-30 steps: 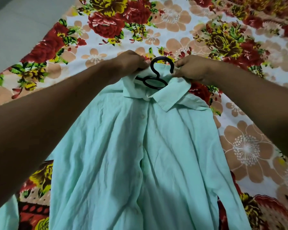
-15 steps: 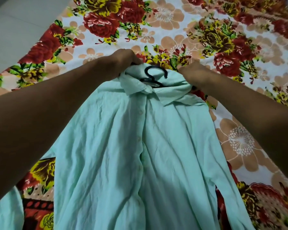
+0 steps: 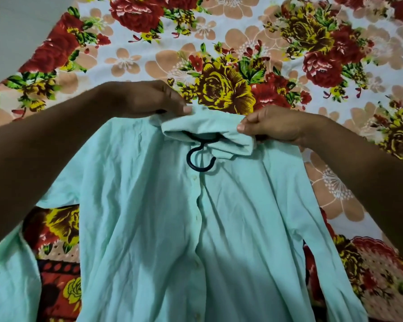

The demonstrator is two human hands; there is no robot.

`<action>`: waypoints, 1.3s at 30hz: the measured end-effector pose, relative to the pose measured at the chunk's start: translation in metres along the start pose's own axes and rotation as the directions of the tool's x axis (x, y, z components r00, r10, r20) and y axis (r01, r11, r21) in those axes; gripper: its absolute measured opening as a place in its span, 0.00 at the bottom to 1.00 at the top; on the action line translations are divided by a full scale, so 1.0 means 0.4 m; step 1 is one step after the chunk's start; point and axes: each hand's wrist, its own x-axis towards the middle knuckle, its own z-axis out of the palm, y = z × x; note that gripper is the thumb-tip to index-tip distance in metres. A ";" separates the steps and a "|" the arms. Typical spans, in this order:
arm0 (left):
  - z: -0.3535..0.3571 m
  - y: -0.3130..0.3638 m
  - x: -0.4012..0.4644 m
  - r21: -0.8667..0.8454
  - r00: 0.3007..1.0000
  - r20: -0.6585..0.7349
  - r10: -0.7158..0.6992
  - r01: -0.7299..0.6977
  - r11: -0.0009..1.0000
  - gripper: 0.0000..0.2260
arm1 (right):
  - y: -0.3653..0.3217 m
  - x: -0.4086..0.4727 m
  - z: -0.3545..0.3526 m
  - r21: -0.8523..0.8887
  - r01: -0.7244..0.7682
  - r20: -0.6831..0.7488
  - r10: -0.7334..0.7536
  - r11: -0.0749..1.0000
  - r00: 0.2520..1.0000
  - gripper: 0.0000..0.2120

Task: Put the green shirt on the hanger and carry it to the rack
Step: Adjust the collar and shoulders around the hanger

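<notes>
Floral bedsheet (image 3: 254, 49) (red, yellow, peach blooms) beside pale floor (image 3: 14, 31)

A floral bedsheet (image 3: 219, 43) — red, yellow, peach blooms — beside grey floor (image 3: 14, 31).

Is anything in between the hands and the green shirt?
No. The left hand and right hand already pinch the green shirt at its collar, around the black hanger. The rack isn't visible.
</notes>
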 end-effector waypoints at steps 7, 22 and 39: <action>0.032 -0.044 -0.012 0.170 0.998 -0.003 0.059 -0.058 0.984 0.18 | 0.049 -0.002 0.075 -0.252 0.027 -0.176 -0.073 0.967 0.982 0.10; 0.087 -0.111 -0.025 0.360 0.922 -0.375 0.097 0.049 0.932 0.19 | 0.084 -0.052 0.095 0.104 0.189 -0.254 -0.158 0.976 0.954 0.30; 0.079 -0.183 -0.064 0.815 0.860 -0.159 0.485 -0.164 0.556 0.33 | 0.211 -0.027 0.117 -0.498 0.247 -0.383 -0.467 0.831 0.797 0.23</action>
